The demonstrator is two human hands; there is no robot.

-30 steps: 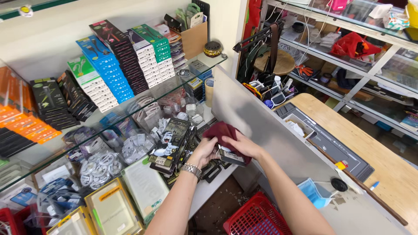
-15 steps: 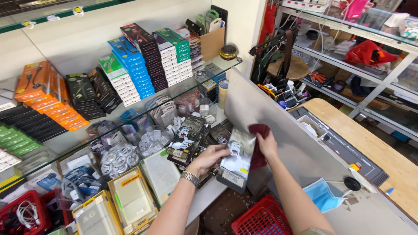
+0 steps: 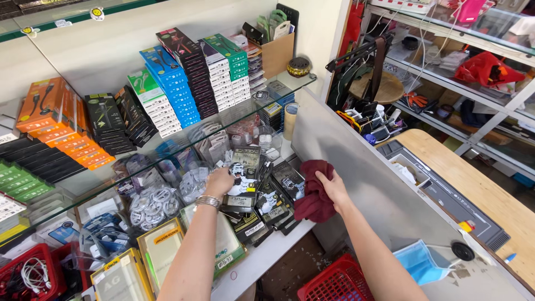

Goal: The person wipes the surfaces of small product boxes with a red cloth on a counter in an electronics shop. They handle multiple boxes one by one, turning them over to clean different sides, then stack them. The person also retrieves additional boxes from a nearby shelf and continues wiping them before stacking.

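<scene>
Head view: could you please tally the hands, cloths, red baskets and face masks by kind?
Hands: 2, left hand and right hand
Dark red cloth: 1
Red baskets: 2
Blue face mask: 1
Total: 6

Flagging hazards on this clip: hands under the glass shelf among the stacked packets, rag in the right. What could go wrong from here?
1. The left hand rests on overlapping packets; a nudge could slide them off the shelf edge toward the red basket.
2. The right hand holds the rag against more packets; a wipe may drag them.
3. Both hands sit under the glass shelf loaded with boxes; lifting up could knock it.
</scene>
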